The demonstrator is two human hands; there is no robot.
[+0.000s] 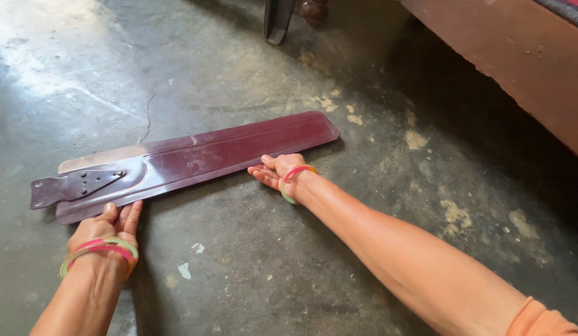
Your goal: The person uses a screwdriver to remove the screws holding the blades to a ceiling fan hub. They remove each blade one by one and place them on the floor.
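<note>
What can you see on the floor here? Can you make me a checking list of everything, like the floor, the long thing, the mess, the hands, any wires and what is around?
Surface: grey concrete floor, cracked, with pale worn patches and small white flecks.
Job's things: maroon ceiling fan blade lying flat on the floor, its metal mounting bracket at the left end.
Clutter: nothing seen.
Hands: left hand at the blade's near edge by the bracket; right hand at the near edge further along, fingers at the edge. Both wrists wear coloured bangles.
Cables: nothing seen.
Surroundings: reddish-brown furniture side top right; dark furniture leg at top.
</note>
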